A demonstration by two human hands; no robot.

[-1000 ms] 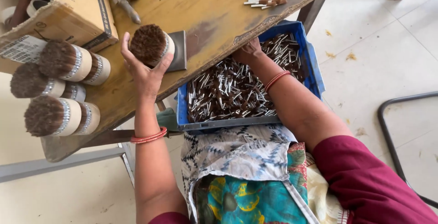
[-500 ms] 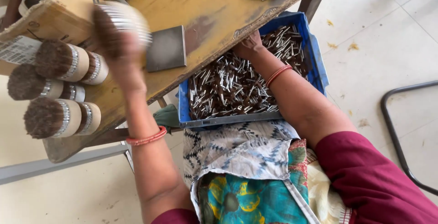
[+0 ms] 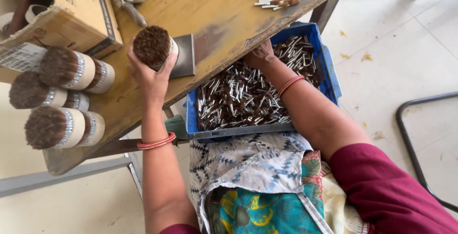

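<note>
worn wooden table [image 3: 224, 10] | pale tiled floor [image 3: 391, 38] | left hand [image 3: 151, 74] grips bundle [image 3: 153, 47] | right hand [image 3: 260, 55] in crate [image 3: 329, 79], grip unclear

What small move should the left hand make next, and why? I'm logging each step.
Probably set the bundle down beside the three bundles lying on the table: the left hand holds it upright above the metal plate, while the right hand is in the blue crate.

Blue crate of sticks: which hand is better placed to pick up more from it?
Right. The right hand already rests in the blue crate among the loose sticks, while the left hand is occupied holding a round bundle over the table.
</note>
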